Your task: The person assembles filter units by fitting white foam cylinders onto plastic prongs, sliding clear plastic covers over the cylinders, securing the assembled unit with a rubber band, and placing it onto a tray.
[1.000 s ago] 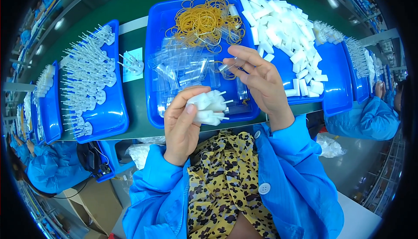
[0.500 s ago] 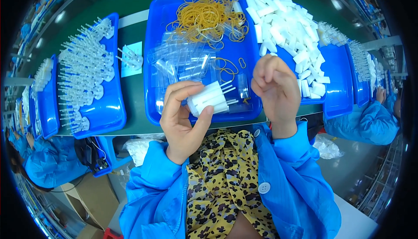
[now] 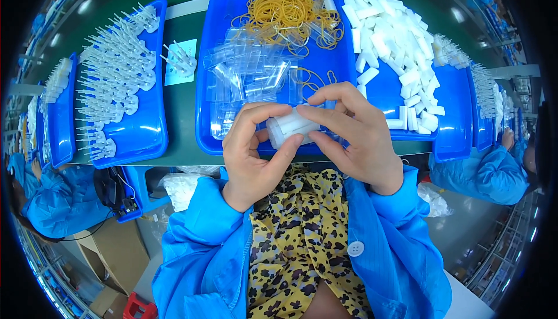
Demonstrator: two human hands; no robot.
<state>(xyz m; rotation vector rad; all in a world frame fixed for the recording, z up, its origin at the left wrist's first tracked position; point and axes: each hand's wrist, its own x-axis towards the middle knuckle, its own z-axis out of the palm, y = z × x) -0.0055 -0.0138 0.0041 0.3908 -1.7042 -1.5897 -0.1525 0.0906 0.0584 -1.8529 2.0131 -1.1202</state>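
Between my hands, over the near edge of the middle tray, is a bundle of white cylinders on a clear round base (image 3: 292, 126). My left hand (image 3: 253, 153) is closed around its left end, thumb below and fingers above. From the other side, my right hand (image 3: 363, 139) pinches the bundle's right end, hiding it. The blue middle tray (image 3: 203, 107) holds a heap of yellow rubber bands (image 3: 288, 11) and clear plastic sleeves (image 3: 250, 75). White cylinders (image 3: 395, 46) are piled in the blue tray to the right.
At left, a blue tray (image 3: 142, 147) carries many clear pronged bases (image 3: 116, 75). One more pronged base (image 3: 180, 60) sits on a pale card. Further trays line both sides. Co-workers in blue sleeves (image 3: 67, 205) (image 3: 479, 176) sit left and right.
My right hand has moved left and taken hold of the bundle's right end. The thin prongs that stuck out there are now hidden. The whole view has shifted slightly.
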